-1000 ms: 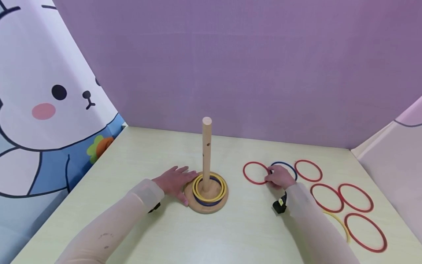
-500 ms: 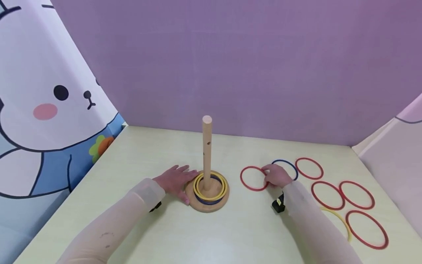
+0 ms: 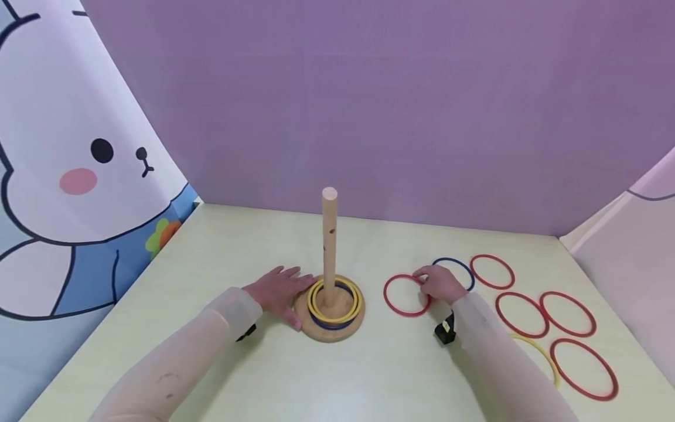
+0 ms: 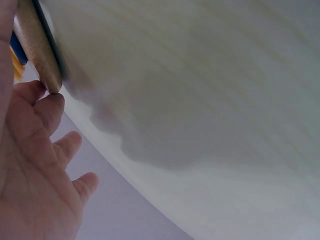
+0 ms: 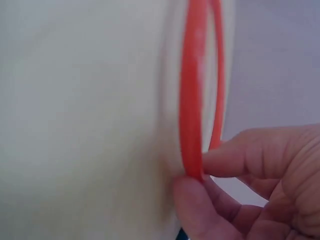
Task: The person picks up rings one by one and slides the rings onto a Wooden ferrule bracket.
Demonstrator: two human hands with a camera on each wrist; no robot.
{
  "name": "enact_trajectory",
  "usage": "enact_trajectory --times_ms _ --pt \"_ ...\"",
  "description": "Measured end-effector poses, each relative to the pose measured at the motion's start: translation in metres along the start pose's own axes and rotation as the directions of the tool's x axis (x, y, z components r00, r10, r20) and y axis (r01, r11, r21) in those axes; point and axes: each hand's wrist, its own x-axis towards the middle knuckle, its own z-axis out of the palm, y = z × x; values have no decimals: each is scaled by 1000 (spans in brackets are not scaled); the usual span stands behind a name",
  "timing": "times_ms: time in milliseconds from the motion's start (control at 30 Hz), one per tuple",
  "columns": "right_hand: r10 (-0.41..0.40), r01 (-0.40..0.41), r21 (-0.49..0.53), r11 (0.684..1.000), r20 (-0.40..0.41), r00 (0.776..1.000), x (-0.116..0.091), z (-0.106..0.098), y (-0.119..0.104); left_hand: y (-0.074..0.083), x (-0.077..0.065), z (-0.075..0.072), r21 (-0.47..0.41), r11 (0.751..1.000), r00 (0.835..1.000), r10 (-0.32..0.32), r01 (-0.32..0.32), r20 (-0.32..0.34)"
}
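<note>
My right hand (image 3: 443, 284) pinches the near-right rim of a thin red ring (image 3: 384, 291) between thumb and fingers. In the right wrist view the red ring (image 5: 192, 100) stands out close to the camera, with fingertips on its edge. My left hand (image 3: 276, 293) rests against the left side of a round wooden base (image 3: 329, 335), fingers spread. In the left wrist view fingertips touch the rim of the base (image 4: 37, 42). From the base rises an upright wooden peg (image 3: 329, 246). Yellow rings (image 3: 334, 322) and a blue ring (image 3: 329, 327) lie around its foot.
Behind the right hand lies a blue ring (image 3: 448, 259), partly covered. Several red rings (image 3: 514, 276) spread over the table's right side, with a yellow ring (image 3: 554, 369) partly under the right sleeve. A purple cloth (image 3: 369, 117) hangs behind the table (image 3: 237, 375).
The red ring has slid a little toward me and left, and my right hand has shifted slightly left with it. My left hand and the peg have stayed in place.
</note>
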Motion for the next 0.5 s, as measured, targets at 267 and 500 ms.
enact_trajectory --times_ms 267,500 --pt "-17 -2 222 975 87 996 -9 -10 -2 0 0 -2 -4 1000 1000 -10 10 5" --pt "-89 39 379 925 115 989 -20 -14 -6 0 -1 0 -15 1000 1000 -9 9 5"
